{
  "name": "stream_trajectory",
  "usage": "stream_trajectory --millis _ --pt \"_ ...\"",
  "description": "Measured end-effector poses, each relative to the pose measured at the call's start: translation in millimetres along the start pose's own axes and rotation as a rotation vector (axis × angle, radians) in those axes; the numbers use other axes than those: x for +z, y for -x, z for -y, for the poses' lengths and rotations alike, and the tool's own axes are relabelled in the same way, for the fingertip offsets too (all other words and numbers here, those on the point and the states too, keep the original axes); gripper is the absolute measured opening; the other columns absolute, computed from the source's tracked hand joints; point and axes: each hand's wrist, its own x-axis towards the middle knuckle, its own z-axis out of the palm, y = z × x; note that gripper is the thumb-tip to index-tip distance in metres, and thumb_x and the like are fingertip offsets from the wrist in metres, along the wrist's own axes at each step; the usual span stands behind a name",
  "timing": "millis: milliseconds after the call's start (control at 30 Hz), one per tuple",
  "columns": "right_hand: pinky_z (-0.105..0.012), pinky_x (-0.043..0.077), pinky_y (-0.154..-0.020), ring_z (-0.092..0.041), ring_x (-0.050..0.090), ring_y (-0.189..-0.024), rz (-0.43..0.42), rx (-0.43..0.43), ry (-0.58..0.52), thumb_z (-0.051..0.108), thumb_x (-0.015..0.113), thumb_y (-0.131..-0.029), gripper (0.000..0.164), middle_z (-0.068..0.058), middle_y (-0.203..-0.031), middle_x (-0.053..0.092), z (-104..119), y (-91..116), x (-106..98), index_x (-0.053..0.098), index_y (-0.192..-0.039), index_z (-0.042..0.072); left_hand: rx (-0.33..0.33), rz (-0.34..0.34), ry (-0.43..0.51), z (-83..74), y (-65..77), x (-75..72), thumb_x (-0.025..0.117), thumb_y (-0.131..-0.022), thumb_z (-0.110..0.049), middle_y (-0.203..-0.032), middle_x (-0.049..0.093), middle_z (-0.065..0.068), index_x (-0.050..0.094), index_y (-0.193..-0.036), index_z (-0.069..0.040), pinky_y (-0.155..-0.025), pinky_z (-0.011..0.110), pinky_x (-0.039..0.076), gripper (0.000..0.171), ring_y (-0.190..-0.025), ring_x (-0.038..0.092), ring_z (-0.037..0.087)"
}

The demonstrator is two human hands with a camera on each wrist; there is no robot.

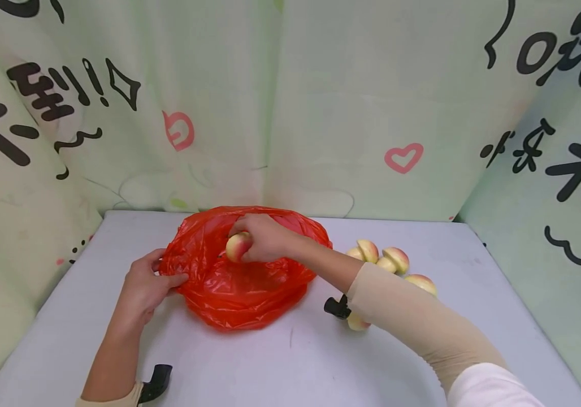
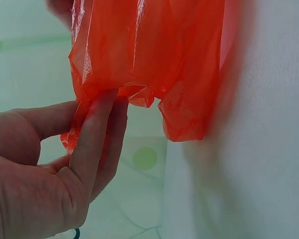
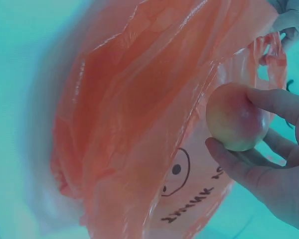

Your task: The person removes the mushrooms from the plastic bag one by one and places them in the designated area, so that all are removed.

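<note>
A red plastic bag point(image 1: 250, 308) stands with its mouth spread wide on the table, left of centre in the head view. My left hand point(image 1: 145, 285) pinches the bag's left edge between thumb and fingers; the left wrist view shows the thin plastic point(image 2: 149, 45) bunched at the fingertips. Over the bag's opening, my right hand point(image 1: 266, 237) grips a yellow peach point(image 1: 238, 247) with a red blush. Thumb and fingers wrap the peach point(image 3: 236, 117) in the right wrist view. The bottom of the bag's inside is partly hidden by the hand and folds.
More yellow-and-red peaches point(image 1: 395, 260) lie on the white table point(image 1: 290, 373) to the right of the bag, some hidden behind my right forearm. A printed curtain point(image 1: 331, 113) hangs behind the table and along both sides.
</note>
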Motion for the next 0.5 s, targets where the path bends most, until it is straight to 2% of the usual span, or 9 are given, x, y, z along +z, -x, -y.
stream_trajectory --millis 233,500 --pt "-0.032 0.060 -0.093 -0.020 0.053 -0.126 -0.017 0.002 0.007 0.018 0.080 -0.091 0.048 -0.001 -0.137 0.062 -5 19 -6 0.066 -0.137 0.016 0.013 0.005 0.008 -1.4 0.2 0.3 0.071 -0.097 -0.010 -0.141 0.048 0.026 0.033 -0.160 0.000 -0.082 0.032 0.064 0.074 -0.106 0.066 0.031" --pt "-0.033 0.058 -0.096 -0.019 0.054 -0.126 -0.053 -0.053 0.013 0.020 0.081 -0.090 0.046 0.000 -0.135 0.063 -20 35 -6 0.067 -0.134 0.017 0.014 0.002 0.006 -1.3 1.0 2.8 0.071 -0.098 -0.010 -0.141 0.049 0.026 0.034 -0.160 0.000 -0.082 0.032 0.064 0.073 -0.107 0.066 0.031"
